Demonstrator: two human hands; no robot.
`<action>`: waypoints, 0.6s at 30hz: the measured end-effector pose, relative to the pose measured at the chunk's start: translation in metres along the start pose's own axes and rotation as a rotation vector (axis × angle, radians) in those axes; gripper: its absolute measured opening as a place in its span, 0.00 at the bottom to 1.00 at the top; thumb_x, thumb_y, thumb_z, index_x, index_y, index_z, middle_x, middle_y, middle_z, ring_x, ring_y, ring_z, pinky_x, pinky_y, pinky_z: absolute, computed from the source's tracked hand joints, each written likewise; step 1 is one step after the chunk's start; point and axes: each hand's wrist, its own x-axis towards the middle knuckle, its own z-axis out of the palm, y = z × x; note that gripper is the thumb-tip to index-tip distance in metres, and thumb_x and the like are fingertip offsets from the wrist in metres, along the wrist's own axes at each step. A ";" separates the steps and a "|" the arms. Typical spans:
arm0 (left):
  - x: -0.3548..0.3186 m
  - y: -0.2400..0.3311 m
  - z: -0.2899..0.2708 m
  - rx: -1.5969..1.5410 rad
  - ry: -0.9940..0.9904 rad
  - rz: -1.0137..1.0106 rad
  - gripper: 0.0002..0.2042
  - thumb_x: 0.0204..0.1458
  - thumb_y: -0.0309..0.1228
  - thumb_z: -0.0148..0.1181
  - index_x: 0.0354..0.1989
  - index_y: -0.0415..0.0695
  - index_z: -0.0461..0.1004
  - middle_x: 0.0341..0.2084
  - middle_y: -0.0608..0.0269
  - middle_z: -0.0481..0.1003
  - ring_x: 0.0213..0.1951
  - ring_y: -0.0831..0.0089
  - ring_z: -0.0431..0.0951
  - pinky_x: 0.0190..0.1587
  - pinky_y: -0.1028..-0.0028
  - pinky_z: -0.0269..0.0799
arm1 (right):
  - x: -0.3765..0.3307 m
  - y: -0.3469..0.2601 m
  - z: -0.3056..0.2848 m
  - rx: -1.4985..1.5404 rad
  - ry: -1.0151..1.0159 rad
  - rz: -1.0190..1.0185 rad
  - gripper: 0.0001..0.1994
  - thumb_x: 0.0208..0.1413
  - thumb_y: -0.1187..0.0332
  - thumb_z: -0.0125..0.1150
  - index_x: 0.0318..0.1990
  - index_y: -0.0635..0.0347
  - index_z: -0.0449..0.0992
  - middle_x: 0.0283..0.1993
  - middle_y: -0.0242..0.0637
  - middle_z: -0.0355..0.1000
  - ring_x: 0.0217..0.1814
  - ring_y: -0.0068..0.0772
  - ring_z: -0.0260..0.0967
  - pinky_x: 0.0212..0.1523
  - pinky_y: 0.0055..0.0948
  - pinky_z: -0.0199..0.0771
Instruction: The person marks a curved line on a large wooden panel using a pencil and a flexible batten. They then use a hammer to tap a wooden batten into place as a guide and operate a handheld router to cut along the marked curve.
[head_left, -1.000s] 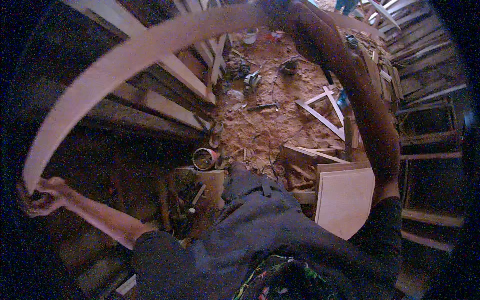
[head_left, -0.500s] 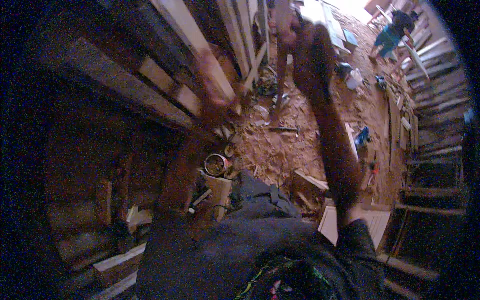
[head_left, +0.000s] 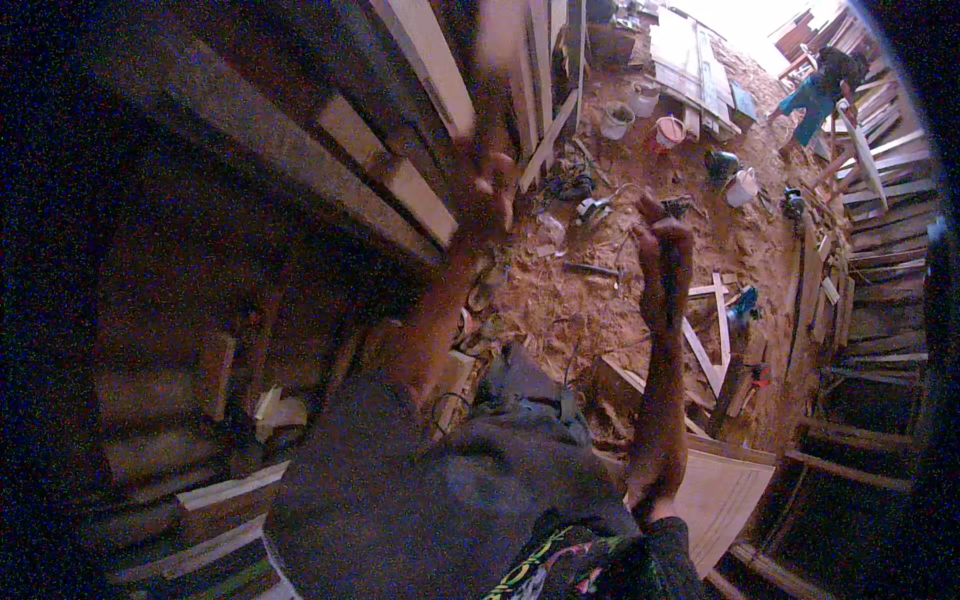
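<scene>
My left hand (head_left: 487, 195) is raised among upright planks and closed around a reddish-brown wooden strip (head_left: 498, 45). Motion smears the strip, which runs up from the fist. Just left of that hand stands a pale plank (head_left: 425, 60). Out in front over the dirt floor is my right hand (head_left: 665, 250), its fingers curled in; whatever they may hold is too small or hidden to make out. On the ground between my hands lies a dark hammer-like tool (head_left: 595, 270).
Long beams (head_left: 270, 150) slant along the left. Buckets (head_left: 667, 133) and boards (head_left: 690, 60) stand farther ahead. Joined pale strips (head_left: 720, 330) lie right of my right arm, above a flat panel (head_left: 725, 490). A person (head_left: 825, 85) bends near stacked timber at far right.
My right hand has come down and back toward me from high ahead, away from the upright wood. My left hand shifted slightly right and up in view. The view itself has also shifted.
</scene>
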 end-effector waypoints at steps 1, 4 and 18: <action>0.016 -0.007 -0.022 0.102 0.044 0.028 0.21 0.61 0.42 0.62 0.54 0.39 0.71 0.38 0.54 0.78 0.41 0.54 0.80 0.43 0.58 0.77 | -0.022 0.017 -0.012 -0.113 0.027 0.089 0.08 0.69 0.65 0.56 0.48 0.57 0.68 0.61 0.46 0.70 0.67 0.43 0.67 0.68 0.44 0.65; 0.052 -0.026 -0.059 0.324 0.124 0.054 0.21 0.61 0.42 0.61 0.55 0.40 0.71 0.39 0.54 0.78 0.41 0.55 0.80 0.44 0.57 0.77 | -0.135 0.056 -0.088 -0.289 0.111 0.407 0.12 0.69 0.59 0.54 0.47 0.59 0.69 0.56 0.44 0.72 0.62 0.39 0.69 0.61 0.41 0.67; 0.118 -0.088 -0.197 0.561 0.251 -0.251 0.21 0.62 0.41 0.60 0.58 0.43 0.68 0.43 0.54 0.76 0.44 0.55 0.79 0.49 0.56 0.76 | -0.380 0.018 -0.191 -0.701 0.725 0.825 0.22 0.70 0.45 0.49 0.39 0.56 0.72 0.23 0.25 0.65 0.24 0.21 0.64 0.24 0.29 0.64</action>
